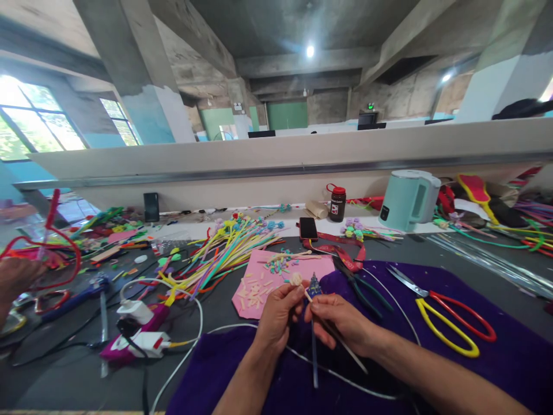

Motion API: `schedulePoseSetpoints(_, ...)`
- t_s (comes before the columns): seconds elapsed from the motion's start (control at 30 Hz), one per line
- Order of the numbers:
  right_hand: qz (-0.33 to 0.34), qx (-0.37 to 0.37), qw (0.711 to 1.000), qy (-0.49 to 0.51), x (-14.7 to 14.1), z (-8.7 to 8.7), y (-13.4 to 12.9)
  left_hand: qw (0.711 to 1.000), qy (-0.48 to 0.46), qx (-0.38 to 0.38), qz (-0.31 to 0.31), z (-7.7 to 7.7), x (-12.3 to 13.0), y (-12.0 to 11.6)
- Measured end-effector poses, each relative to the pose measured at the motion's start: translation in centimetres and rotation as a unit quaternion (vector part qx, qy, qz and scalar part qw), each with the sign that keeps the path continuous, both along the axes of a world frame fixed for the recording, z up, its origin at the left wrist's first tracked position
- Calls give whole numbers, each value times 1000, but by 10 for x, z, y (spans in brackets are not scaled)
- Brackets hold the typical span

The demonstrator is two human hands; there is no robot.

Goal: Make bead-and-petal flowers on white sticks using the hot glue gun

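Between the fingertips of my left hand [280, 308] is a small cream flower-like piece [295, 279]. My right hand [339, 320] pinches a thin cream stem [353, 356], whose upper end almost meets that piece; whether they touch, I cannot tell. Behind my fingers stands a blue speckled tool [314, 285], perhaps a glue gun, partly hidden. A translucent rod [315, 369] shows below my right fingers. On the pink sheet [311, 264] lie cream cut pieces [254, 294] and small blue-green pieces [283, 262].
Scissors [449, 317] and dark-handled pliers [367, 291] lie to the right on purple cloth [401, 357]. A kettle [404, 199], bottle [337, 206] and phone [308, 228] stand behind. Leftward are pipe cleaners [220, 253], a power strip [136, 340] and another person's hand [17, 282].
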State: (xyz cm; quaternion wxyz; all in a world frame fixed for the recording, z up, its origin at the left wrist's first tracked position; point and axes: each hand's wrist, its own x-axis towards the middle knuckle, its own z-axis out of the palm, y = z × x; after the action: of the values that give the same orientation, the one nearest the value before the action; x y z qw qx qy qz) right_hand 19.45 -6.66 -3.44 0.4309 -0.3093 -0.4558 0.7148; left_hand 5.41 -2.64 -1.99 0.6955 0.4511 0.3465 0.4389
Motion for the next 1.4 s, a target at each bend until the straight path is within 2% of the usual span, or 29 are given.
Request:
schedulePoseSetpoints(0.4,15,-3,1000,-9,-2,-6,-1,999,-9,19,31,1,0,-3)
schedulePoseSetpoints(0.77,21,10,999,-28,-3,-4,-2,998,-39,41,37,1,0,-5)
schedulePoseSetpoints(1.03,-19,10,1000,-17,3,2,0,1000,-4,-1,-7,3,-2,-6)
schedulePoseSetpoints(1.2,-3,-5,1000,-2,5,2,1,999,-17,-27,-39,4,-2,-4)
schedulePoseSetpoints(1.4,5,-8,1000,-8,3,0,0,999,-15,-25,-34,-2,-2,-1)
